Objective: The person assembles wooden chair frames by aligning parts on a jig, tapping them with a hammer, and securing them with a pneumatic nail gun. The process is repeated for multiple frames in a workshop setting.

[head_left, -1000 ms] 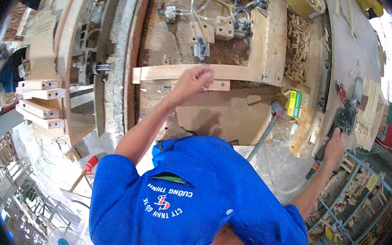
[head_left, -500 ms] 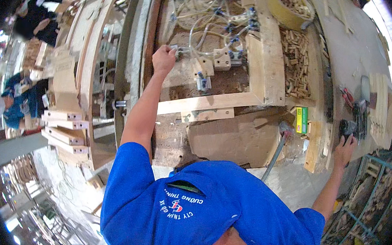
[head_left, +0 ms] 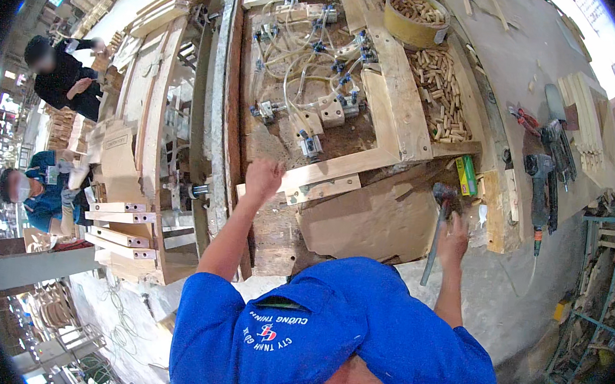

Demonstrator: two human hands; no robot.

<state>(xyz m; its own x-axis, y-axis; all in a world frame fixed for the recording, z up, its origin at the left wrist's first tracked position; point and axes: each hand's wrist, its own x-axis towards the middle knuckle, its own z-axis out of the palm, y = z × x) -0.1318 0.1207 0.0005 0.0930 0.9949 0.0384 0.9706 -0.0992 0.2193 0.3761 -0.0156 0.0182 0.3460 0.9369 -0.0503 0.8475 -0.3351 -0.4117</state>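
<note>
My left hand [head_left: 263, 179] is over the left end of a pale wooden rail [head_left: 343, 164], its fingers curled in. Whatever they may hold is hidden. My right hand [head_left: 454, 238], fingers apart, is close beside the handle of a hammer [head_left: 437, 229]; a firm grip on it does not show. The hammer's dark head points away from me. Beyond the rail, clear air hoses [head_left: 296, 74] link several small metal cylinders and wooden blocks [head_left: 329, 111] inside the frame. A drilled wooden strip [head_left: 324, 188] lies along the rail's near side.
Wooden dowels [head_left: 440, 94] fill a trough at the right, below a yellow round tub [head_left: 416, 22]. A green and yellow box [head_left: 465, 175] stands near the hammer. A dark air tool [head_left: 539, 176] lies farther right. Two people work at the far left, past stacked drilled wood pieces [head_left: 124, 238].
My left hand has drawn back from the cylinder fittings toward me. My right hand has left the dark air tool and moved left to the hammer. The view has shifted.
</note>
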